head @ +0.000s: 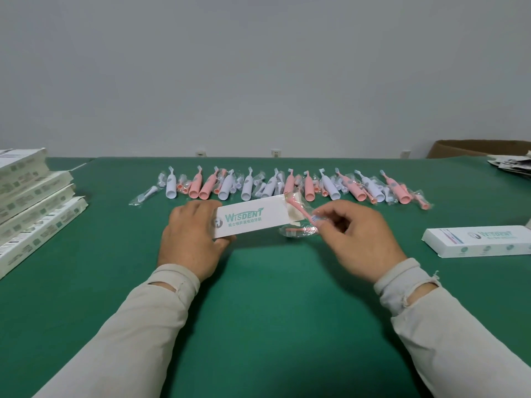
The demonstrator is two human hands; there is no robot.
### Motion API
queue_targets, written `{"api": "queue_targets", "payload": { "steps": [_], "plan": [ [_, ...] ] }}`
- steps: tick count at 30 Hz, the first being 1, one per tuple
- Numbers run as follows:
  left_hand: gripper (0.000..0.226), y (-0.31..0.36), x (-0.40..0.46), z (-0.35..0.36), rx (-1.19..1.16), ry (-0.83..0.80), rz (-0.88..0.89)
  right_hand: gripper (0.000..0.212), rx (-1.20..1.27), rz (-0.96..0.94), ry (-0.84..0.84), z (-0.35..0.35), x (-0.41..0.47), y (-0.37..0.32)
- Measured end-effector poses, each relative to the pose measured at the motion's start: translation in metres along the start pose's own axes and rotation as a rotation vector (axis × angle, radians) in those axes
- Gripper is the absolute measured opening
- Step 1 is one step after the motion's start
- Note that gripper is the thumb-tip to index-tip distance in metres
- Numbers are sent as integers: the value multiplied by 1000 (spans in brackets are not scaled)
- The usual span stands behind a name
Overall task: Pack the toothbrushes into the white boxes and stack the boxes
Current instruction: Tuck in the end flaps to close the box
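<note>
A long, flat white box [253, 218] of smooth card is gripped at 1 end by the curled left hand [191, 235] on green felt table [258, 297]. A slim pink brush head [300, 214] in crinkled clear wrap is pinched by the right hand [359, 239] at the box's open end

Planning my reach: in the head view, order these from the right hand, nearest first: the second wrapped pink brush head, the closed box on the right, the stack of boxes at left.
1. Second wrapped pink brush head, just left of the right hand.
2. Closed box, far right.
3. Stack of boxes, far left.
</note>
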State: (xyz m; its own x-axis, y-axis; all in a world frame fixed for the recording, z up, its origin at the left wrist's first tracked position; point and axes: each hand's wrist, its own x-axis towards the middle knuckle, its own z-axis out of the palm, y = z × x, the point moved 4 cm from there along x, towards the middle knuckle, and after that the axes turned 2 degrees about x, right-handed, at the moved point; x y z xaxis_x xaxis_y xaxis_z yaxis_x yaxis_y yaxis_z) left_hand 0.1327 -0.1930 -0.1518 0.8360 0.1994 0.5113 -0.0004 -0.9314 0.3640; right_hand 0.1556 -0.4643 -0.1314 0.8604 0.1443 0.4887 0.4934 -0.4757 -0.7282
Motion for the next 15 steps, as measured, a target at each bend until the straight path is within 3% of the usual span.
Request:
{"api": "queue_targets", "payload": {
  "steps": [7, 13, 15],
  "plan": [
    [56, 2, -1, 2, -64, -31, 62, 29, -188, 116, 65, -14, 4, 4],
    [56, 2, -2, 3, -87, -25, 93, 13, -266, -50, -47, -4, 1, -3],
    [57, 4, -3, 3, -96, -26, 111, 7, -222, -67, -11, 1, -1, -6]
  ]
}}
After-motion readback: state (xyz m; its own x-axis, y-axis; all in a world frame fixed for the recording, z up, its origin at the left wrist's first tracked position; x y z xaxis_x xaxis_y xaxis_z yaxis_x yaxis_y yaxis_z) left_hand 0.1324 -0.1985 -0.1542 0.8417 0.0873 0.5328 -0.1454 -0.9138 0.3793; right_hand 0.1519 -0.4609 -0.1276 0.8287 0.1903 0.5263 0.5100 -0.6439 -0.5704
